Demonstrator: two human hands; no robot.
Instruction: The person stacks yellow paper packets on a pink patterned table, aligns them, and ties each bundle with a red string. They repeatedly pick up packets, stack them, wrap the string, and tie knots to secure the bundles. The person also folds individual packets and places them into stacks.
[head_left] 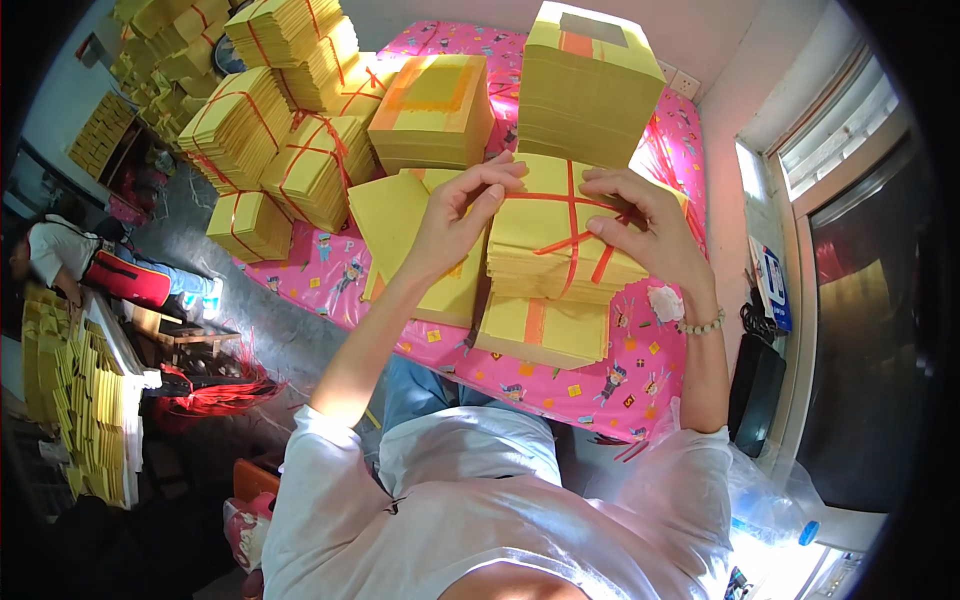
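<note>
A tied bundle of yellow paper (535, 226) rests on a second yellow stack (560, 335) on the table in front of me. Red ribbon (571, 205) crosses its top and is knotted near the right side, with loose ends over the near edge. My left hand (460, 215) has its fingers bent and closed at the bundle's upper left corner. On the right side, my right hand (648, 228) grips the bundle, thumb beside the knot and fingers curled over the top. Loose yellow sheets (400, 225) lie left of the bundle, partly behind my left forearm.
A pink patterned cloth (540, 385) covers the table. Beyond stand a tall yellow stack (585, 110), a shorter one (430, 110) and several tied bundles (235, 125). Red ribbons (215, 395) hang at left, near a person (75, 255) beside more yellow stacks. A window (840, 120) is at right.
</note>
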